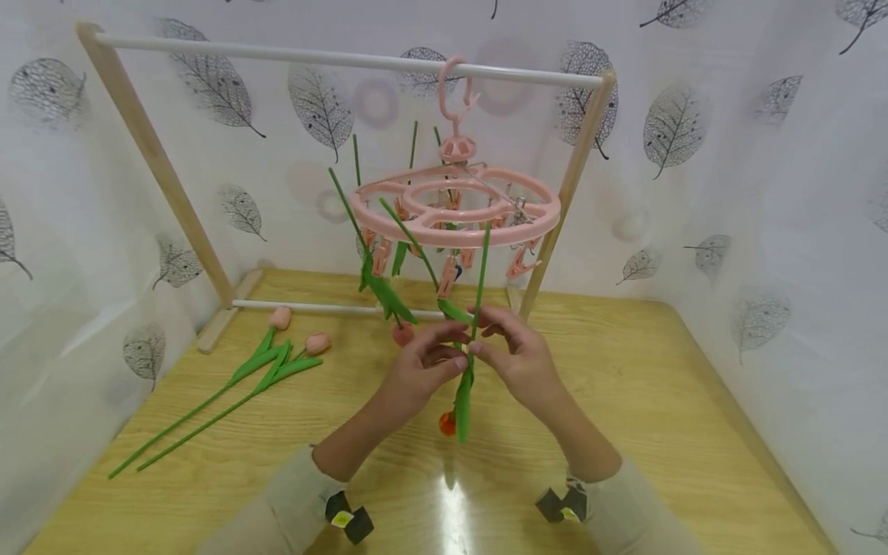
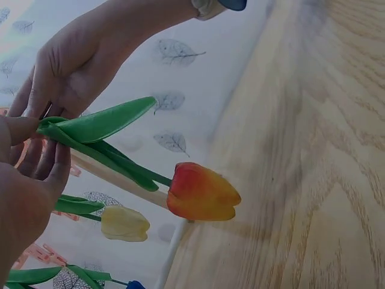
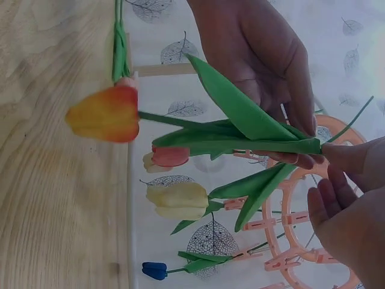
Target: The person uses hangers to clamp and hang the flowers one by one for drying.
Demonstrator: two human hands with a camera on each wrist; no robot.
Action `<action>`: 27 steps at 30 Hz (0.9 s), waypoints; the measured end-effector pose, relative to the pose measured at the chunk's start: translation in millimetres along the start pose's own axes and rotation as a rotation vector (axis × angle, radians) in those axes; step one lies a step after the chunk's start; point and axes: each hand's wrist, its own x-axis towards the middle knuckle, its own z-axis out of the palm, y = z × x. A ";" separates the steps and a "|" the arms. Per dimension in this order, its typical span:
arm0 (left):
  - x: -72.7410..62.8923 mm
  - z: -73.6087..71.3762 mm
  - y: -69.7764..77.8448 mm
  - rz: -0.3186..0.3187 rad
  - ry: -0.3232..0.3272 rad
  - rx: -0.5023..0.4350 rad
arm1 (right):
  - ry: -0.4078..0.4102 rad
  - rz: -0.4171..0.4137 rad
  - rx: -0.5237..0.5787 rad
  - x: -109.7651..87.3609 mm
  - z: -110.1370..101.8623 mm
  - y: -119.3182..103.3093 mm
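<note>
An orange-red artificial tulip (image 1: 448, 422) hangs head down between both hands. My left hand (image 1: 419, 370) pinches it near the base of its green leaves (image 2: 111, 123). Opposite, my right hand (image 1: 523, 362) pinches the same stem with thumb and finger. Just above and behind them hangs a pink clip hanger (image 1: 454, 237) with several clips. Tulips hang from some clips, among them a pale yellow tulip (image 3: 177, 200), a pink tulip (image 1: 403, 333) and a blue tulip (image 3: 154, 270). One pink clip (image 1: 523, 264) at the right holds no flower.
The hanger hooks over the white bar (image 1: 347, 60) of a wooden-legged rack (image 1: 159, 169). Two light pink tulips (image 1: 280, 317) lie on the wooden table (image 1: 624, 432) at the left. A leaf-patterned curtain (image 1: 694, 216) surrounds the table's back and sides.
</note>
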 end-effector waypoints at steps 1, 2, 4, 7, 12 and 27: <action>0.1 0.0 -0.3 0.006 -0.003 0.009 | 0.007 -0.022 -0.027 -0.1 0.5 0.7; 0.1 -0.1 -0.7 0.014 -0.006 0.022 | 0.013 -0.037 -0.051 -0.2 1.0 0.9; 0.2 -0.6 -1.0 0.036 -0.018 0.045 | 0.017 -0.053 -0.075 -0.4 1.6 0.6; 0.0 -1.9 0.7 0.062 -0.042 0.069 | 0.013 -0.059 -0.082 -0.9 1.9 0.2; -0.1 -4.7 1.7 0.077 -0.076 0.090 | -0.006 -0.039 -0.079 -0.7 1.2 -0.6; -3.4 5.0 2.8 0.041 -0.104 0.124 | 0.163 0.169 0.043 9.3 -16.0 -25.0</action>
